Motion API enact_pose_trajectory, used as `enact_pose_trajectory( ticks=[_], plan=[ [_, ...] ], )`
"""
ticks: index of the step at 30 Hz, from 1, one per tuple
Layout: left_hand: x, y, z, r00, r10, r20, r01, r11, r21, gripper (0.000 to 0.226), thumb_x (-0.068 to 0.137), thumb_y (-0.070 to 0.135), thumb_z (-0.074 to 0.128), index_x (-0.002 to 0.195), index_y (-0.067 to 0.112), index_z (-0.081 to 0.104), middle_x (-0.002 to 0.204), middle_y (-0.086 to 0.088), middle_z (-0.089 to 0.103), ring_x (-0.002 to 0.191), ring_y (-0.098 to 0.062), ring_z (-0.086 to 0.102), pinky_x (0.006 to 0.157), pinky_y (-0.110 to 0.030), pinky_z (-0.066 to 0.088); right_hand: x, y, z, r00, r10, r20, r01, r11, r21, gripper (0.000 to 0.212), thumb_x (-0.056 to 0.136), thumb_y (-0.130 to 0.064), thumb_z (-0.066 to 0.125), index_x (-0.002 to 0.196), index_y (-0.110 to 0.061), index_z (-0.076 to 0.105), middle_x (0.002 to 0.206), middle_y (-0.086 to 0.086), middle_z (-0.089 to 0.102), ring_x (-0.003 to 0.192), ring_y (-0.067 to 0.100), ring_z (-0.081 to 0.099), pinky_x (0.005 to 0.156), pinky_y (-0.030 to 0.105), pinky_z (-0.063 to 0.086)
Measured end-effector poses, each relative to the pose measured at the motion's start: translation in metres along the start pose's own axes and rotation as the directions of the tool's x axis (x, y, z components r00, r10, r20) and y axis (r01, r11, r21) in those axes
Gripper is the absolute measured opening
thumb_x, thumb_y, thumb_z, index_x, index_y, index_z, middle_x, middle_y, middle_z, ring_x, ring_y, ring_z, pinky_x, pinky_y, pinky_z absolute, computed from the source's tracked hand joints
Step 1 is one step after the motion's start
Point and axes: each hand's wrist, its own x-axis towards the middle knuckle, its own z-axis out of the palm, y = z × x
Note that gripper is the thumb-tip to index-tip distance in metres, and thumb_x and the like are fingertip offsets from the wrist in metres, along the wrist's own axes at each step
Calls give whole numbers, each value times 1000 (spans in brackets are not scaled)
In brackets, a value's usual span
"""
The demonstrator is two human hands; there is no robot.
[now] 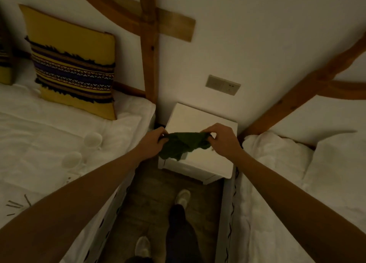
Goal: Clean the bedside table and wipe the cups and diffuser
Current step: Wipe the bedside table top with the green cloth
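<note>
Head view: left hand and right hand pinch one green cloth above one bedside table; two cups on the bed.

Dim, warm yellowish illumination throughout, with no lamp in view. Wide-angle distortion bends the wooden beams and the forearms toward the edges. Detail is soft and slightly blurred; the floor between the beds lies in deep shadow.

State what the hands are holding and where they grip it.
Both hold a green cloth above the bedside table: left hand pinches its left upper edge, right hand its right upper edge.
</note>
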Motion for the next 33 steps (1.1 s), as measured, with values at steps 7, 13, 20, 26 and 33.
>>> enact_pose_trajectory(
  ticks=[7,13,20,26,33],
  plan=[
    [115,-16,1,1000,6,-26,-3,993,118,24,96,7,57,118,5,68,110,-14,71,103,-26,64,93,-27,46,102,72,38,990,102,100,-110,990,87,21,95,-3,59,109,-9,72,103,10,74,93,25,68,87,30,53],
    [195,-63,32,999,-4,-46,14,976,219,26,95,12,61,119,12,72,99,-14,76,83,-27,69,71,-22,40,172,137,100,976,177,129,-191,975,112,29,99,-36,59,74,-20,59,63,-6,55,57,12,54,51,12,39],
    [183,-148,111,985,-172,-17,173,976,134,31,96,10,61,127,14,67,110,-16,72,97,-31,68,91,-36,53,153,201,206,966,146,213,-184,968,170,28,88,-9,75,112,6,71,110,24,72,97,35,71,90,35,53],
    [132,-204,153,993,0,120,-31,964,264,26,84,4,73,108,9,77,120,-3,71,111,-25,65,84,-42,60,91,231,266,937,24,347,-52,996,73,37,87,13,63,122,1,69,145,20,50,134,43,49,113,53,39],
    [160,-225,143,1000,-3,-25,7,982,189,31,93,29,46,101,10,69,101,-2,66,95,-17,58,76,-33,54,133,216,279,919,-325,221,374,898,-232,42,92,-33,58,135,-31,58,159,-4,37,145,26,34,112,53,30]
  ],
)
